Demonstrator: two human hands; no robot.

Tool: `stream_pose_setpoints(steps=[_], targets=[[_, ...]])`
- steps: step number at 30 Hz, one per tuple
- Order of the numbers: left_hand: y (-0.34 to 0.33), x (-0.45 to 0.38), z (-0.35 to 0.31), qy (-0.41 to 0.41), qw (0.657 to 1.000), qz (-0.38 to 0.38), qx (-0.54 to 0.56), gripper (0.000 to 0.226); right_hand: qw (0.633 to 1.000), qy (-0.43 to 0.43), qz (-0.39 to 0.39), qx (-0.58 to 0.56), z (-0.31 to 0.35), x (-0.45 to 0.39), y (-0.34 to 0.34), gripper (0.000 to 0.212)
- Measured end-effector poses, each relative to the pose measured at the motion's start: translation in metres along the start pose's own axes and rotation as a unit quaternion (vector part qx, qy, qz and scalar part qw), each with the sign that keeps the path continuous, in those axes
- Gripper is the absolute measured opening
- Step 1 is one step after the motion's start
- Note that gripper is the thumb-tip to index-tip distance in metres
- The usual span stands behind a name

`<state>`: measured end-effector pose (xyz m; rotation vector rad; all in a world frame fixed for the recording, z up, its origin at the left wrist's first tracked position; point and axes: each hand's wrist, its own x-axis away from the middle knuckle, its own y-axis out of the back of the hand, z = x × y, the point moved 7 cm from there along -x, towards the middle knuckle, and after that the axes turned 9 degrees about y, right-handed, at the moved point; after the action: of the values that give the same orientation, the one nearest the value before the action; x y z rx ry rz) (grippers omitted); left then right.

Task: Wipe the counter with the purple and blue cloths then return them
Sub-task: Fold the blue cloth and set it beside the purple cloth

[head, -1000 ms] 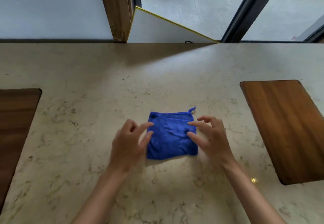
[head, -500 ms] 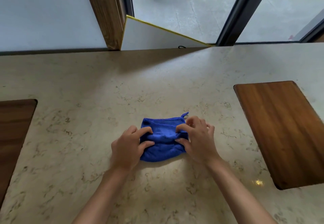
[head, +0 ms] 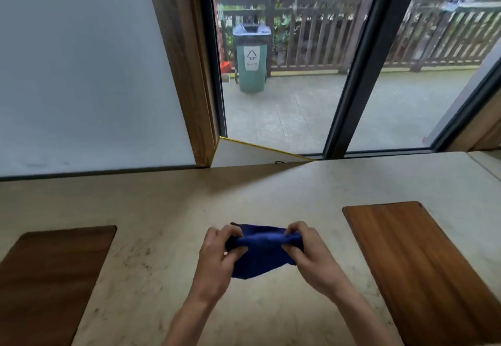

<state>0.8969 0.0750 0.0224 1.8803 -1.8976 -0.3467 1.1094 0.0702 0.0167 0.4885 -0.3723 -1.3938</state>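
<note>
A folded blue cloth (head: pixel 261 255) is held up between both hands over the middle of the beige marble counter (head: pixel 168 210). My left hand (head: pixel 217 259) pinches its left edge and my right hand (head: pixel 309 256) pinches its right edge. The cloth sags between them, its lower edge hanging just above the counter. No purple cloth is in view.
A wooden board (head: pixel 423 267) lies inset in the counter at the right, and a darker wooden board (head: pixel 51 278) at the left. Behind the counter stand a white wall, a wooden post (head: pixel 184 69) and glass panes with a green bin (head: pixel 250 61) outside.
Both hands closed on the blue cloth's side edges and lifted it off the counter. The view tilted upward, so the window and yard now show.
</note>
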Motion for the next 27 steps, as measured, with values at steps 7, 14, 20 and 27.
stream_pose_setpoints(steps=[7,14,20,27], targets=[[0.076,0.042,-0.137,-0.060,0.989,-0.018,0.131,0.022,0.982,0.119,-0.099,-0.106,0.142,0.017,0.097,0.022],[0.149,0.090,-0.198,-0.105,0.986,-0.100,0.085,0.014,0.969,0.201,-0.089,-0.116,0.229,0.022,0.112,0.023],[0.214,0.137,-0.153,-0.058,0.978,-0.177,0.090,0.022,0.966,0.221,-0.007,-0.132,0.267,0.024,0.043,0.028],[0.317,0.220,-0.054,0.024,0.962,-0.258,0.089,0.024,0.953,0.261,0.107,-0.106,0.342,0.045,-0.098,0.028]])
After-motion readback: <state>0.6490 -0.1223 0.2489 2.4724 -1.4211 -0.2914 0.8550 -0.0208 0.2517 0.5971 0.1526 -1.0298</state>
